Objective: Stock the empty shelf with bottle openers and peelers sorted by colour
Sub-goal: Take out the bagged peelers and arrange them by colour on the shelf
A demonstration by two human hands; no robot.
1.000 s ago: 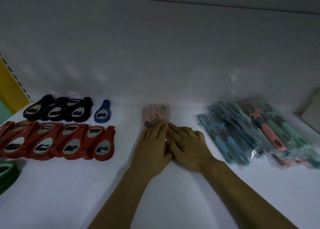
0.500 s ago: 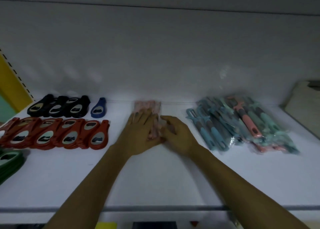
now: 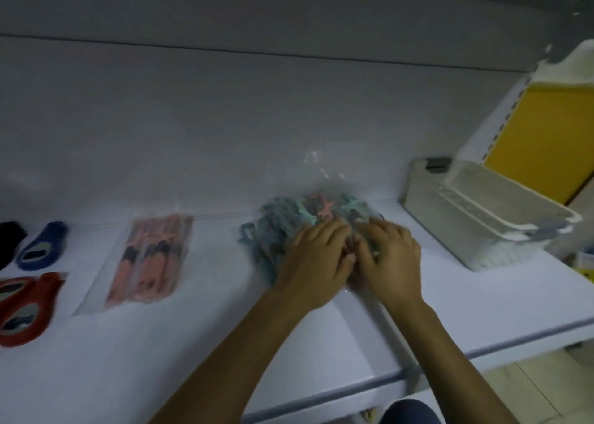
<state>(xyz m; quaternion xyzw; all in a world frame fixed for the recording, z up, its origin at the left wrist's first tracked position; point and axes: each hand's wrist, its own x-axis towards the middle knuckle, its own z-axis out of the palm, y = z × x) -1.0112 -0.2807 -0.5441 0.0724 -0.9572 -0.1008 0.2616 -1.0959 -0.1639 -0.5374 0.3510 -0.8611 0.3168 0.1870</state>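
Two hands are meeting on one heap: we are laying our left hand (image 3: 313,258) and right hand (image 3: 390,259) side by side, thumbs almost touching, on the bagged pile of teal and blue peelers (image 3: 273,230), which is lying towards the back of the white shelf (image 3: 160,359). Our fingers are bending over the plastic, though blur is stopping us from telling whether they are pinching anything. Apart to the left, a clear pack of pink peelers (image 3: 151,256) is lying flat. Farther left, a blue bottle opener (image 3: 41,247) is sitting behind the red bottle openers (image 3: 25,308). Near the pile's right, a white basket (image 3: 482,218) is tilting.
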